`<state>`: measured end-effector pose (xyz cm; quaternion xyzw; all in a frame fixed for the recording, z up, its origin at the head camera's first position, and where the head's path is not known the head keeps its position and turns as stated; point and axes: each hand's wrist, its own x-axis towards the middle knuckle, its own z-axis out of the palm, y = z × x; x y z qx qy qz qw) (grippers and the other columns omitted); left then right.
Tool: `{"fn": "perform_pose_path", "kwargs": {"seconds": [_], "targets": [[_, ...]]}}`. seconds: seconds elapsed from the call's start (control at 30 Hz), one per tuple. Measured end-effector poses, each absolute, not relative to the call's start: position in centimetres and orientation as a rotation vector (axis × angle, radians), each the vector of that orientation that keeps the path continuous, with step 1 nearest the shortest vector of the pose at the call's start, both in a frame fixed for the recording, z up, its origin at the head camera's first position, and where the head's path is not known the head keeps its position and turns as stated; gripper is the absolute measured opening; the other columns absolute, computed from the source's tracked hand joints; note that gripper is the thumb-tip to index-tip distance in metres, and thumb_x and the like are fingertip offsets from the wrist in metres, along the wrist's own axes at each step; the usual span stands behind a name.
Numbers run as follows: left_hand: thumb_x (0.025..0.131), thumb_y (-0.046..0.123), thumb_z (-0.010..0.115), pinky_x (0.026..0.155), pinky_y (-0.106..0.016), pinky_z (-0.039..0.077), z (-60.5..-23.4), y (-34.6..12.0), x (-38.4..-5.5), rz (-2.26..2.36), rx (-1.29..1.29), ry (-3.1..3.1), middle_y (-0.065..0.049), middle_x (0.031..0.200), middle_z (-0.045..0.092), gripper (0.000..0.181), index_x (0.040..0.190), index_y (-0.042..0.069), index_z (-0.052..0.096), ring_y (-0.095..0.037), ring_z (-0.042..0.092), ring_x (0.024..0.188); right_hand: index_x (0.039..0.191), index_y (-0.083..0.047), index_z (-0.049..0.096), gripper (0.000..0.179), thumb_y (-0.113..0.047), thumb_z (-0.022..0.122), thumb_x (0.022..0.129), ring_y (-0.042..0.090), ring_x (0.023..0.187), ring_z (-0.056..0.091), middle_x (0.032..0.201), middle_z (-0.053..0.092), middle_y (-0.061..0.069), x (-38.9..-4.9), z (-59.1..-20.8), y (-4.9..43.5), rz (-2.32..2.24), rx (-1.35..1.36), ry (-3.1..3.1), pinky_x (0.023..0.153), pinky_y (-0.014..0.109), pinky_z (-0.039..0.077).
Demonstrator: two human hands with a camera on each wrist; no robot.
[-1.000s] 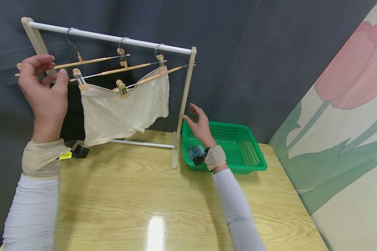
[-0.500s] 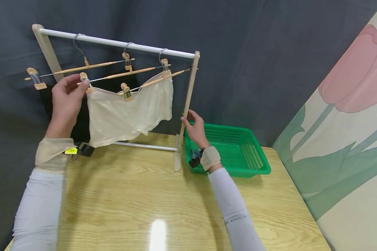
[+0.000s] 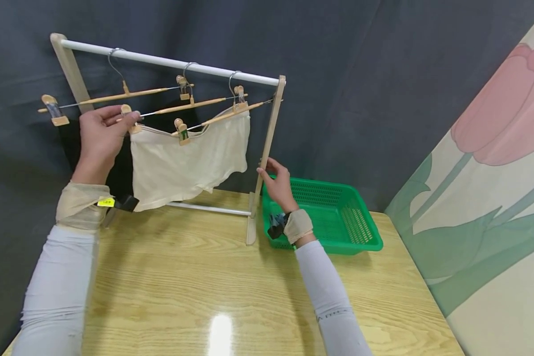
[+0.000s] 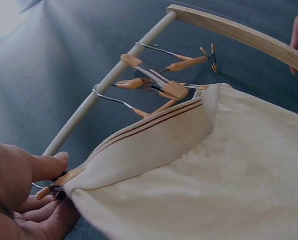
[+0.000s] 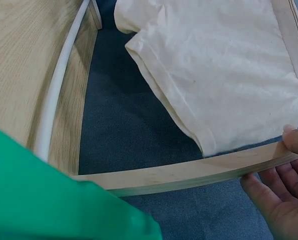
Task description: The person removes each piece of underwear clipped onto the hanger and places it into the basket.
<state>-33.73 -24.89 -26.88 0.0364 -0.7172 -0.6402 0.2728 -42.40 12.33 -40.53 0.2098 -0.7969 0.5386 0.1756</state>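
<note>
On the desk (image 3: 231,296) stands a small wooden drying rack (image 3: 73,74) with a white top rail, set along the desk's far edge against the dark backdrop. Three wooden clip hangers hang from the rail, and a pair of cream shorts (image 3: 189,160) hangs from the clips, its hem just above the far edge of the desk. The left hand (image 3: 100,141) is raised at the left end of the shorts, thumb and fingers pinching the hanger clip (image 3: 126,111) that bites the waistband corner; the left wrist view shows the fingertips (image 4: 51,165) closed on that clip. The right hand (image 3: 278,185) grips the rack's right upright post (image 3: 267,148), fingers curled round the wood. Just beside the post, at the far right corner of the desk, sits a green plastic basket (image 3: 356,232).
</note>
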Motion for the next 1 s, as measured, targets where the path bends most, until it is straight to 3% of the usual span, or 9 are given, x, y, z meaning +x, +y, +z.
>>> {"fn": "perform_pose_path", "kwargs": {"seconds": [0.2, 0.33, 0.5, 0.7, 1.0], "targets": [[0.089, 0.023, 0.079, 0.089, -0.018, 0.054, -27.2, -25.1, -34.0, -1.711, 0.152, -2.004, 0.016, 0.096, 0.069, 0.058, 0.138, -0.002, 0.060, 0.008, 0.067, 0.080, 0.135, 0.001, 0.062, 0.037, -0.014, 0.063, 0.101, 0.030, 0.113, 0.065, 0.124, 0.065, 0.025, -42.4, -40.7, 12.4, 1.514, 0.604, -2.251, 0.088, 0.043, 0.058], [0.088, 0.022, 0.080, 0.097, -0.023, 0.052, -27.5, -25.3, -34.0, -1.681, 0.143, -2.026, 0.021, 0.089, 0.069, 0.057, 0.136, -0.002, 0.061, 0.010, 0.066, 0.081, 0.134, -0.001, 0.063, 0.036, -0.015, 0.064, 0.101, 0.030, 0.113, 0.065, 0.124, 0.065, 0.025, -42.5, -40.8, 12.4, 1.510, 0.614, -2.243, 0.089, 0.043, 0.058], [0.088, 0.017, 0.080, 0.090, -0.015, 0.053, -28.1, -25.3, -34.0, -1.611, 0.039, -2.000, 0.028, 0.080, 0.067, 0.047, 0.128, -0.003, 0.067, 0.012, 0.066, 0.079, 0.134, -0.005, 0.064, 0.035, -0.016, 0.064, 0.101, 0.029, 0.113, 0.066, 0.122, 0.068, 0.019, -42.6, -40.8, 12.3, 1.515, 0.614, -2.241, 0.090, 0.042, 0.058], [0.087, 0.012, 0.081, 0.074, -0.008, 0.052, -28.1, -24.9, -33.7, -1.490, -0.036, -1.967, 0.023, 0.081, 0.067, 0.035, 0.118, -0.002, 0.073, 0.009, 0.066, 0.076, 0.132, -0.002, 0.064, 0.034, -0.014, 0.064, 0.101, 0.032, 0.110, 0.066, 0.121, 0.066, 0.025, -42.6, -40.8, 12.5, 1.509, 0.634, -2.228, 0.088, 0.050, 0.056], [0.085, 0.012, 0.082, 0.071, -0.008, 0.052, -27.1, -24.1, -33.4, -1.409, -0.054, -1.877, 0.021, 0.083, 0.069, 0.033, 0.116, 0.001, 0.076, 0.011, 0.066, 0.074, 0.133, -0.004, 0.065, 0.035, -0.016, 0.064, 0.101, 0.031, 0.109, 0.066, 0.121, 0.068, 0.023, -42.4, -40.6, 12.4, 1.504, 0.625, -2.236, 0.087, 0.048, 0.057]]}}
